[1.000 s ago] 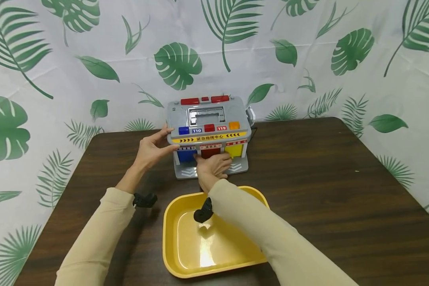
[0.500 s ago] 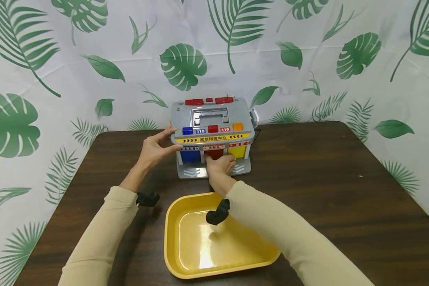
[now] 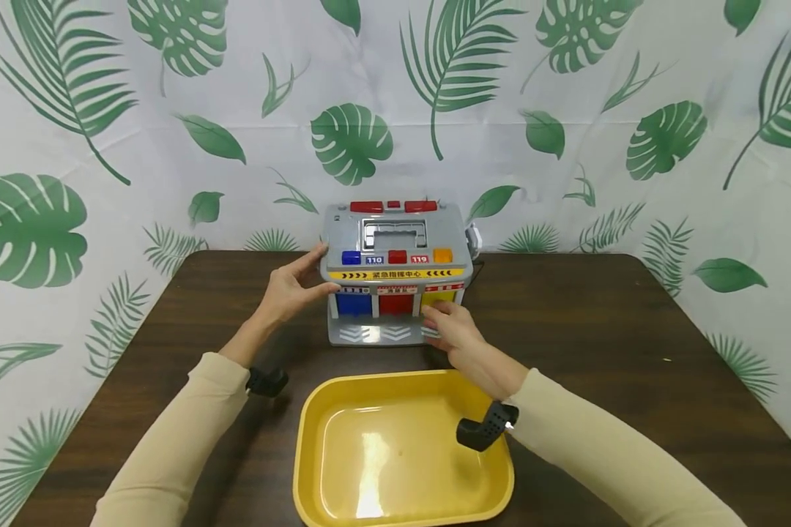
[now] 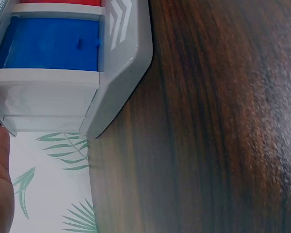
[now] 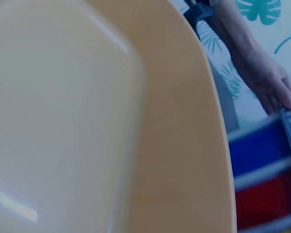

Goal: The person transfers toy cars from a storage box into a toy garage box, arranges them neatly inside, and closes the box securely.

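Note:
A grey toy garage (image 3: 343,230) with red, blue and orange roof lights stands at the back of the table in the head view. Its front has a blue door (image 3: 354,304), a red door (image 3: 396,304) and a yellow door (image 3: 438,296), all down. My left hand (image 3: 286,291) holds the garage's left end at the roof edge, thumb in front and fingers at the side. My right hand (image 3: 460,331) has its fingertips at the yellow door, partly covering it. The left wrist view shows the blue door (image 4: 51,46) close up. My right hand is hidden in the right wrist view.
A yellow tray (image 3: 405,379) lies in front of the garage, under my right wrist, and fills much of the right wrist view. The dark wood table (image 3: 587,351) stretches to both sides. A leaf-printed cloth (image 3: 250,161) hangs behind. A grey handle-like part (image 3: 474,240) juts from the garage's right side.
My right hand has moved right from the front of the red door to the yellow door, uncovering the red one. My left hand stays at the garage's left end. The head view has shifted slightly.

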`<state>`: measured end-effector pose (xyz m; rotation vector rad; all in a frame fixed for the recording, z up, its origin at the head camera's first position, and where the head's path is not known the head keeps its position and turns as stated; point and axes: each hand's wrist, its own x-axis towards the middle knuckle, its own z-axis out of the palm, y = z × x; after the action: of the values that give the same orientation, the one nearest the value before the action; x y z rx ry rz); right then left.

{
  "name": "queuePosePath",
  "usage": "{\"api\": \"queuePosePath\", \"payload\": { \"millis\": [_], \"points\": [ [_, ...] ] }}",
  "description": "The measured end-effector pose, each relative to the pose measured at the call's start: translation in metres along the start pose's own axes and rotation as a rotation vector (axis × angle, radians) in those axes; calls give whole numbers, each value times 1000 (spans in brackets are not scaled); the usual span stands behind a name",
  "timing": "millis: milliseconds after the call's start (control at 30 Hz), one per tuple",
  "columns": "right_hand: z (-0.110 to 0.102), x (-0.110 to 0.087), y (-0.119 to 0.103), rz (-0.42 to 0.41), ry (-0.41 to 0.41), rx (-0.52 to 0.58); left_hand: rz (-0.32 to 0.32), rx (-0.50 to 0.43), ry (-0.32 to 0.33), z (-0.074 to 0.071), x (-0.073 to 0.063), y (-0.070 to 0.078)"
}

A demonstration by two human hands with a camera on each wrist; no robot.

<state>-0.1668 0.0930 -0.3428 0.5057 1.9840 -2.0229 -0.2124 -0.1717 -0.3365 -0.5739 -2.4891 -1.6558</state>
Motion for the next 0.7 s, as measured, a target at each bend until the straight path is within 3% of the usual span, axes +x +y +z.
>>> {"api": "queuePosePath", "payload": {
  "millis": [467,700],
  "points": [
    [-110,-23,20,-75,-39,-23,8,108,-19,2,-10,7],
    [-147,-35,22,-124,-45,-6,1,197,-16,-10,-14,-19]
  ]
}}
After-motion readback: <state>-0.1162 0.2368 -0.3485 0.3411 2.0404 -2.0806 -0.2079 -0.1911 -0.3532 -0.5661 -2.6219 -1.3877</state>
